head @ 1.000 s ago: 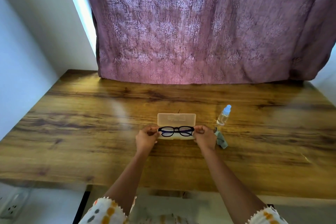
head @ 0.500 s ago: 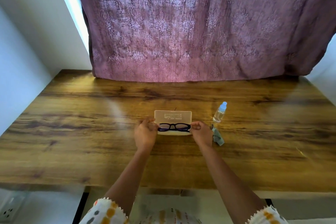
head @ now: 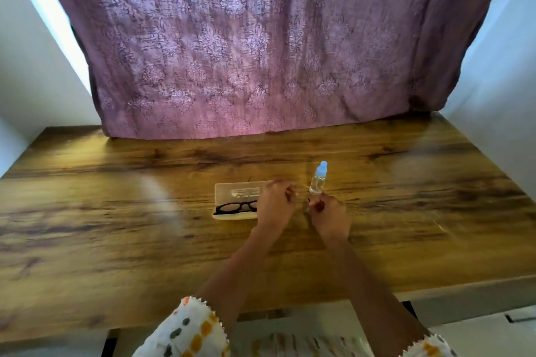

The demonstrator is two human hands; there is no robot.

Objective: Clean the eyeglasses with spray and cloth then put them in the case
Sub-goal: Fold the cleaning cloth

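Observation:
The black-framed eyeglasses (head: 236,207) lie in the open pale case (head: 232,193) at the table's middle. My left hand (head: 275,204) hovers over the right end of the case with loosely curled fingers. It hides that end of the glasses, and I see nothing held in it. The small clear spray bottle (head: 318,181) with a blue cap stands upright just right of the case. My right hand (head: 329,216) sits right below the bottle, its fingertips pinched together where the grey cloth lies. The hand hides almost all of the cloth.
The wooden table (head: 116,226) stretches wide on both sides. A mauve patterned curtain (head: 246,52) hangs along its far edge. White walls close in on the left and right. My patterned sleeves show at the near edge.
Both hands have let go of the eyeglasses, which now rest in the case. My left hand moved to the case's right end and my right hand moved to the cloth under the bottle.

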